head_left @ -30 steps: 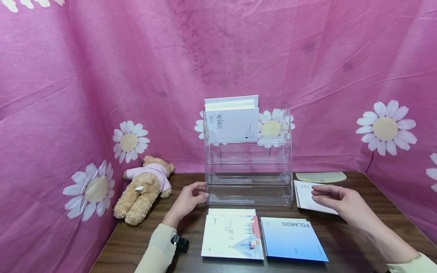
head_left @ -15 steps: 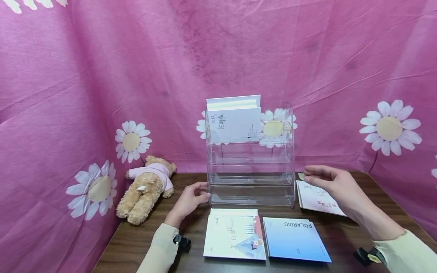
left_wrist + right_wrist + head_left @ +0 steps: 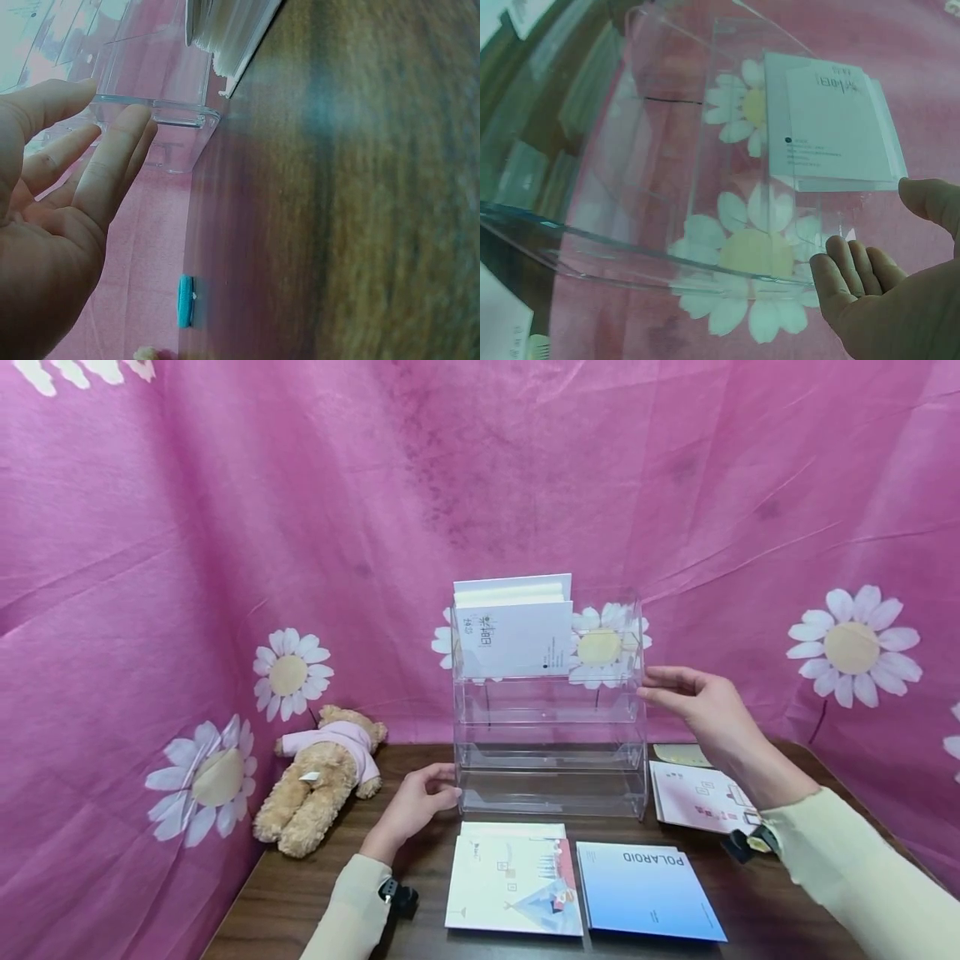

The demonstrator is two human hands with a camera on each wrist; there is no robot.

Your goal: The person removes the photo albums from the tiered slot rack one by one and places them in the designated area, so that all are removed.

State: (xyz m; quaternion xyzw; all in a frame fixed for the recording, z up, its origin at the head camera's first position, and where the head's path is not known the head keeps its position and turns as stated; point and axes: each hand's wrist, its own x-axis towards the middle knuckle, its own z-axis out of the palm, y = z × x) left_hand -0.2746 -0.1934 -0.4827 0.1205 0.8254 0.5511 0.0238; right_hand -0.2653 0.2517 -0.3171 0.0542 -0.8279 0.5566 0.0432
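A clear tiered display rack (image 3: 551,803) stands upright on the table. Its top tier holds white cards or booklets (image 3: 517,643), on the left side. My left hand (image 3: 411,802) is at the rack's lower left edge, fingers fairly straight; in the left wrist view its fingertips (image 3: 135,120) appear to touch the clear side. My right hand (image 3: 708,706) has risen beside the rack's right side, around the second tier, thumb and fingers extended. In the right wrist view the right hand (image 3: 900,300) holds nothing, its fingertips close to the clear panel; contact is unclear.
In front of the rack lie an illustrated white booklet stack (image 3: 513,885) and a blue POLAROID booklet stack (image 3: 648,889). White booklets with pink print (image 3: 697,797) and a pale green piece (image 3: 678,754) lie right. A teddy bear (image 3: 322,777) lies left. Pink curtain (image 3: 480,468) surrounds the table.
My right hand has left the white booklets at the right and moved up and left to the rack's right side. The left hand stays at the lower left edge.
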